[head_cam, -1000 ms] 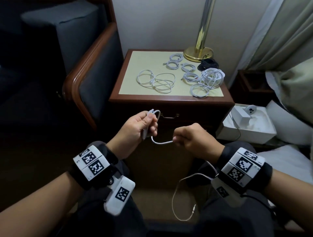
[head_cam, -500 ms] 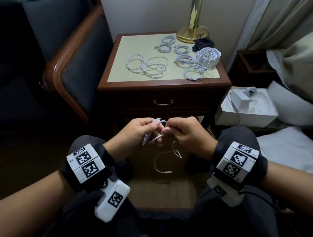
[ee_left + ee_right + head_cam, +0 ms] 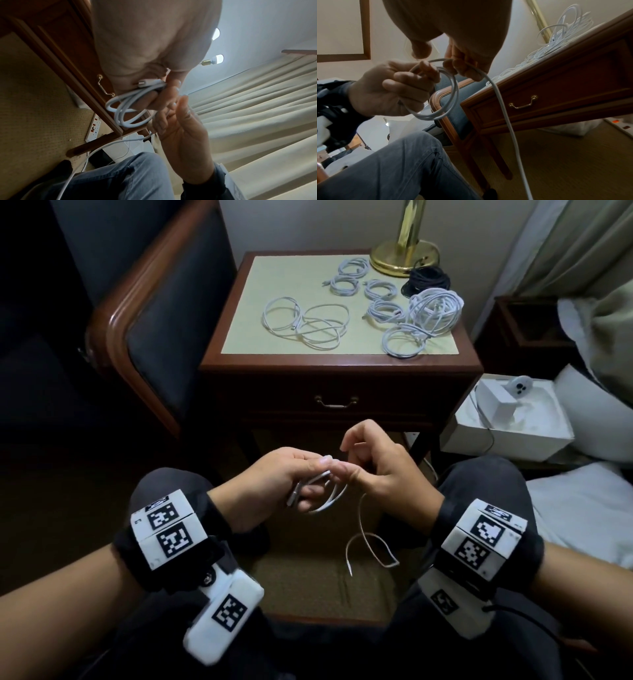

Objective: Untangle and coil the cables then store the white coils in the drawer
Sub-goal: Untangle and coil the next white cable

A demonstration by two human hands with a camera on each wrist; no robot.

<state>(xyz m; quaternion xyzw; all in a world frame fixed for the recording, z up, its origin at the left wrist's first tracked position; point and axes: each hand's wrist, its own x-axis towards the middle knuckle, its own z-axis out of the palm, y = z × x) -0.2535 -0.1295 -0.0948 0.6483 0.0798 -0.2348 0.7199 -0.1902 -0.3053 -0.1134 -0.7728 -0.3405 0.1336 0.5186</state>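
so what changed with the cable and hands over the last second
The hands closed together: a second ago a short span of white cable ran between them; now the right hand meets the left hand, which holds more loops. The dangling tail got shorter. The coils on the nightstand and the closed drawer are unchanged.

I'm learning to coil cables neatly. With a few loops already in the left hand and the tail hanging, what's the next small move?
Probably lay one more loop: the right hand draws up the hanging tail onto the coil gripped by the left hand. The drawer is shut.
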